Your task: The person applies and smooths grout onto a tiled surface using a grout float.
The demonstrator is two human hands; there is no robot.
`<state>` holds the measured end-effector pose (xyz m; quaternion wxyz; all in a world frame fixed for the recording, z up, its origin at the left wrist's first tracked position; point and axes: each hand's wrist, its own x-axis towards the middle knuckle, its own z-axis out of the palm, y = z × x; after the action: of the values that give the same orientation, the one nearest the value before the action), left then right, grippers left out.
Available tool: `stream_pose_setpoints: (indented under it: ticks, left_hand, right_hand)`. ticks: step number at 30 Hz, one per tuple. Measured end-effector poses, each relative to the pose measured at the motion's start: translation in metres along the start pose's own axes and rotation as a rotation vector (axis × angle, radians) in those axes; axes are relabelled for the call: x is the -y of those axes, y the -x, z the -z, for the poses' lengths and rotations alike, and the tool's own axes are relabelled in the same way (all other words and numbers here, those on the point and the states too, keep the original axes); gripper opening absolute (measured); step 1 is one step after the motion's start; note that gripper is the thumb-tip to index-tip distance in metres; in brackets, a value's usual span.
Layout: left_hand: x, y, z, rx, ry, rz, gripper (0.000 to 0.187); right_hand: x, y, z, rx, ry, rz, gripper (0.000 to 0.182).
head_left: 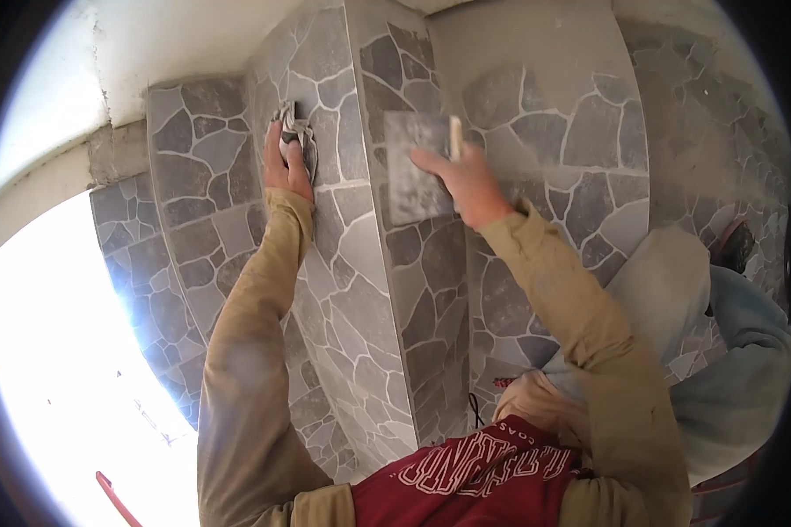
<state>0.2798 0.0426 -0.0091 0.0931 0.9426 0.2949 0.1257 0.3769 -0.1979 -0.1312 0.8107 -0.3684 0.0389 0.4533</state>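
Stone-pattern tiled column (360,290), view tilted, both arms raised against it. Left hand (286,162) presses a crumpled grey rag (294,123) flat to the left face of the column, grip closed around the cloth. Right hand (466,184) holds a rectangular float (417,167) by its pale handle (455,136), fingers wrapped around it, blade flat on the front face beside the corner edge.

Judgement: wiping goes best with the rag kept bunched and drawn along the pale joints (343,184) without dragging filler out; the float should stay flush so its edge does not gouge the corner.

Around: bare render (536,44) above the tiles on the right face, still untiled. A second person in a light blue sleeve (747,351) crouches low right, close to the right elbow, limiting swing there. Strong glare (53,351) at left washes out that side. Red tool end (114,496) bottom left, unclear what.
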Motion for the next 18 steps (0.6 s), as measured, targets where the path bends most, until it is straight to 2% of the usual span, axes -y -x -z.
stream_pose_setpoints:
  ticks: [1, 2, 4, 5, 6, 10, 12, 14, 16, 18]
  left_hand:
    - [0.005, -0.003, -0.003, -0.026, 0.028, -0.058, 0.053]
    - [0.012, -0.007, -0.005, -0.04, 0.035, -0.063, 0.053]
    - [0.01, -0.002, -0.004, -0.019, 0.053, -0.056, 0.054]
    - [0.01, 0.001, -0.004, -0.012, 0.049, -0.05, 0.054]
    - [0.007, 0.004, -0.001, 0.0, 0.027, -0.042, 0.054]
    - [0.007, -0.004, -0.003, -0.033, 0.026, -0.062, 0.053]
    - [0.007, -0.002, -0.006, -0.035, 0.047, -0.039, 0.053]
    - [0.001, 0.001, -0.001, -0.017, 0.045, -0.047, 0.053]
    - [0.004, -0.002, -0.002, -0.025, 0.039, -0.053, 0.053]
    - [0.01, -0.004, -0.004, -0.027, 0.033, -0.065, 0.053]
  right_hand:
    - [0.009, 0.006, -0.005, 0.012, -0.144, 0.029, 0.026]
    - [0.022, 0.002, -0.007, 0.019, -0.135, 0.042, 0.026]
    - [0.031, -0.005, -0.007, 0.029, 0.231, 0.037, 0.026]
    - [0.011, -0.028, -0.006, 0.067, 0.19, 0.094, 0.027]
    - [0.008, -0.018, -0.008, 0.061, 0.178, 0.08, 0.027]
    - [0.028, -0.017, -0.01, 0.03, 0.001, 0.243, 0.045]
    - [0.034, -0.02, -0.008, -0.045, 0.385, 0.049, 0.029]
    - [0.014, -0.027, -0.006, -0.032, 0.32, 0.221, 0.032]
    - [0.044, -0.011, -0.007, -0.008, 0.362, 0.039, 0.032]
    - [0.024, -0.03, -0.006, -0.029, 0.369, 0.096, 0.032]
